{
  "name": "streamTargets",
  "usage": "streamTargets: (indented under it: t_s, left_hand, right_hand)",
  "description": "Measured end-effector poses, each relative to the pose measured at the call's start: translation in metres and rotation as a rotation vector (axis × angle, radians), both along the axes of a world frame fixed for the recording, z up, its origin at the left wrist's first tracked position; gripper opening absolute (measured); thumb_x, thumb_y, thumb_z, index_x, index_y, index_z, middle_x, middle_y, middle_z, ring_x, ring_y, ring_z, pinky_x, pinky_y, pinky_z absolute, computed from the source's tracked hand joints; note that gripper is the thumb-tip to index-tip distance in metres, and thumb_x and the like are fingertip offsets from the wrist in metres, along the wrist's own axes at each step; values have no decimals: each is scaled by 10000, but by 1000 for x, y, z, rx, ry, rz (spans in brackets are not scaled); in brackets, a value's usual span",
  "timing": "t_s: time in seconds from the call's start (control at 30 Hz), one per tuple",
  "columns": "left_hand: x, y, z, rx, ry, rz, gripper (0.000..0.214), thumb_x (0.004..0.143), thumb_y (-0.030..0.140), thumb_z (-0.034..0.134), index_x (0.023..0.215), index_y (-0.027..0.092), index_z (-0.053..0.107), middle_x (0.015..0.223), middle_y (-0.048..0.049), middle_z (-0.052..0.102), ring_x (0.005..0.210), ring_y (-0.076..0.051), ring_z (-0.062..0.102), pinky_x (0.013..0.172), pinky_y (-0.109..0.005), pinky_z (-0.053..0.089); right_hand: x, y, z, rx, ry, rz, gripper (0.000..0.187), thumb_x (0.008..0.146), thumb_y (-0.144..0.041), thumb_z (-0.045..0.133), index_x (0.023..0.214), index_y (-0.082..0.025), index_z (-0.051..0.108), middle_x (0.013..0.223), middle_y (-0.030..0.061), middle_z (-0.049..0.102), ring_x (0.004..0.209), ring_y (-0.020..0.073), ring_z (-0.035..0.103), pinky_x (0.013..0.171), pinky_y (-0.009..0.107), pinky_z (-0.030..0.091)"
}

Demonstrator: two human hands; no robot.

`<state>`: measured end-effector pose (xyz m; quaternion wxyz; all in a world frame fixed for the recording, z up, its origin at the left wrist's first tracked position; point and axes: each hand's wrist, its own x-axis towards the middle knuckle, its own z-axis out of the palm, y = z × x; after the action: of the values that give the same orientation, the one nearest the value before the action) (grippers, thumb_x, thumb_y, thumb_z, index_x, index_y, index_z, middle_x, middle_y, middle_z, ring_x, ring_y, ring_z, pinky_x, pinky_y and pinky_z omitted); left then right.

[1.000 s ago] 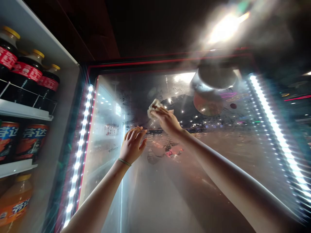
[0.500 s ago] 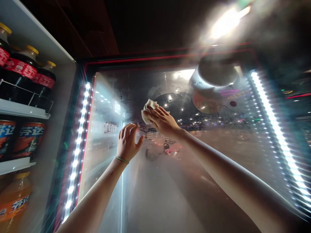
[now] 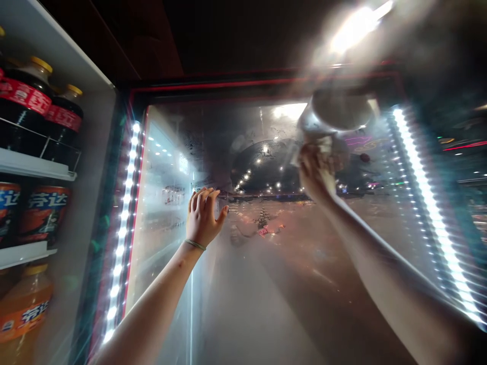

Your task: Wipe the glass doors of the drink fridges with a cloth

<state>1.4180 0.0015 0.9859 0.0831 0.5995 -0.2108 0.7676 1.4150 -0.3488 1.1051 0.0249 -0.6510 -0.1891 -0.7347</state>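
My right hand [image 3: 318, 170], smeared by motion, presses a crumpled whitish cloth [image 3: 325, 144] on the upper right part of a fogged glass door [image 3: 243, 284]. The cloth is partly hidden behind the fingers and blurred. My left hand [image 3: 203, 215] is near the left middle of the same glass, fingers apart and nothing in it. I cannot tell whether its fingertips touch the pane. A thin band circles the left wrist. Around the upper middle of the pane there is a darker, clearer patch with droplets at its edges.
Bright LED strips [image 3: 122, 230] run down both sides of the door frame. Lit shelves on the left hold dark cola bottles [image 3: 28, 94], orange-labelled cans [image 3: 43, 213] and an orange drink bottle [image 3: 28, 314]. A bright lamp [image 3: 353, 30] shines at the upper right.
My right hand has swept the cloth rightward and slightly up across the glass, from beside the left hand to below the round reflection. The left hand has stayed nearly in place.
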Motion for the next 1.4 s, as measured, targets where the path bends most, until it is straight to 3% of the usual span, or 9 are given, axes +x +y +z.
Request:
streamTargets:
  t_s: [0.17, 0.27, 0.4, 0.57, 0.67, 0.87, 1.03, 1.2, 1.4]
  left_hand:
    - [0, 6, -7, -172, -75, -119, 414, 925, 136, 483, 1331, 158, 557, 1283, -153, 619, 1289, -278, 547, 1130, -479, 439]
    - [-1, 13, -13, -253, -58, -139, 420, 911, 113, 477, 1318, 156, 573, 1285, -160, 611, 1277, -283, 547, 1122, -491, 441]
    - [-1, 16, -16, -190, -21, -109, 413, 940, 147, 492, 1345, 166, 574, 1316, -158, 609, 1320, -294, 536, 1150, -509, 427]
    - [-2, 10, -15, -63, -21, -43, 408, 948, 140, 512, 1347, 187, 582, 1343, -142, 622, 1364, -303, 525, 1191, -537, 401]
    - [0, 6, -16, -56, -33, -67, 396, 946, 119, 507, 1328, 190, 583, 1298, -136, 633, 1341, -292, 543, 1181, -534, 421]
    - [2, 11, -23, -167, -56, -152, 421, 945, 82, 488, 1351, 175, 549, 1265, -149, 604, 1249, -255, 587, 1053, -460, 541]
    - [-8, 56, -46, -132, -1, -30, 455, 951, 132, 532, 1403, 188, 522, 1285, -153, 584, 1302, -296, 545, 1119, -535, 492]
    - [-26, 110, -77, -123, 149, 119, 497, 969, 296, 597, 1447, 201, 503, 1369, -174, 567, 1349, -336, 530, 1136, -563, 479]
    - [-28, 118, -101, -82, 373, 186, 921, 894, 482, 707, 1641, 261, 216, 1658, -199, 329, 1545, -411, 319, 1210, -651, 363]
  right_hand:
    - [-3, 159, -10, -188, 117, 49, 580, 1084, -278, 327, 1659, -319, 264, 1711, -3, 314, 1580, 296, 295, 1324, 592, 236]
    - [-9, 200, -25, -347, 144, 54, 561, 1086, -286, 339, 1646, -281, 318, 1708, 10, 316, 1584, 262, 292, 1340, 542, 204]
    - [-12, 159, -31, -430, 200, 22, 560, 1082, -298, 362, 1641, -312, 327, 1711, -19, 304, 1594, 258, 264, 1336, 535, 230]
    - [-9, 52, -19, -14, 203, -32, 564, 1088, -318, 289, 1652, -321, 286, 1721, -5, 284, 1590, 276, 273, 1317, 571, 244]
    - [-4, 42, -10, 205, 186, -27, 584, 1087, -354, 261, 1662, -251, 266, 1725, 67, 273, 1598, 303, 245, 1303, 604, 234]
    - [2, 162, 7, 49, 132, 25, 584, 1065, -304, 322, 1642, -212, 328, 1707, 83, 314, 1581, 308, 296, 1305, 582, 231]
    - [6, 261, 7, -154, 109, 138, 567, 1053, -252, 367, 1618, -216, 384, 1704, 52, 322, 1580, 275, 303, 1324, 548, 198]
    - [6, 340, 2, -284, 157, 224, 557, 1042, -227, 398, 1596, -178, 424, 1700, 69, 318, 1597, 279, 256, 1330, 552, 177]
    - [-2, 398, -22, -526, 219, 210, 535, 1041, -225, 426, 1573, -187, 463, 1683, 54, 354, 1595, 262, 262, 1331, 504, 200]
